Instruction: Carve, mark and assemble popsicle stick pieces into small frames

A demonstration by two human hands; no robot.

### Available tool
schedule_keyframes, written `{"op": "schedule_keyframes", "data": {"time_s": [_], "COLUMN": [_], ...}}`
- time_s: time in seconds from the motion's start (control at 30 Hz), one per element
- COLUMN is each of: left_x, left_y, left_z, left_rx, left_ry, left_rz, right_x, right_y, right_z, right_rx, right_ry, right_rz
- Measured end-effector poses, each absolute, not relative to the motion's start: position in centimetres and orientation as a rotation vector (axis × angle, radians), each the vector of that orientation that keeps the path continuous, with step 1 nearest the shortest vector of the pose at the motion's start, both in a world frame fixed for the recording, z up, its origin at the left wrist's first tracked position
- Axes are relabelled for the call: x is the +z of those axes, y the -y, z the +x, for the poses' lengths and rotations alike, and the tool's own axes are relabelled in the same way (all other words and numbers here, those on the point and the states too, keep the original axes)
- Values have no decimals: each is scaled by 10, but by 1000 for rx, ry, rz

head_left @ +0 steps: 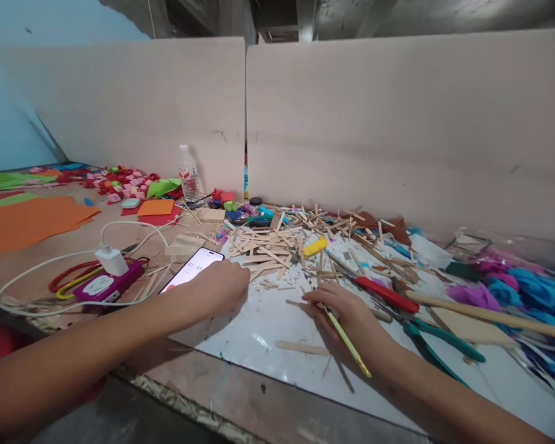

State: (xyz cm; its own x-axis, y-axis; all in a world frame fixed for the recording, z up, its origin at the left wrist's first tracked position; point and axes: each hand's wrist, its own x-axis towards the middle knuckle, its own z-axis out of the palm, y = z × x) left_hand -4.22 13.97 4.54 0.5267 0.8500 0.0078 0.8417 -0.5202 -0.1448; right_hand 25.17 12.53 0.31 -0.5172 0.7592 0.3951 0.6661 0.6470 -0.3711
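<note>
1. Loosely curled, the left hand [219, 287] lies knuckles-up on the white sheet [268, 320]; I cannot tell whether it encloses anything.
2. At its ten o'clock, a lit phone [193, 268] lies just beside it.
3. The right hand [346, 308] pinches a yellow pencil [349, 348], whose shaft runs toward five o'clock over the wrist.
4. Its fingertips [312, 297] press a flat wooden stick [296, 303] lying at the hand's nine o'clock.
5. A heap of craft sticks [268, 243] sits at twelve o'clock of the left hand.
6. A red-handled tool [386, 294] lies at the right hand's two o'clock and green-handled pliers [444, 342] at four.
7. A magenta power bank [106, 287] rests at nine o'clock of the left hand.
</note>
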Motion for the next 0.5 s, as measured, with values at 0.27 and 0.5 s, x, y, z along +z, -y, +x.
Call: {"op": "schedule_keyframes", "data": {"time_s": [0.27,0.5], "left_x": [60,60], "left_y": [-120,-87], "left_z": [-36,-5], "left_rx": [241,16], "left_ry": [1332,903], "left_rz": [-2708,-2933], "right_x": [32,30], "right_y": [-96,-85], "right_z": [271,257], "right_rx": [503,564], "right_ry": [2370,1931], "right_rz": [-1080,-1279]}}
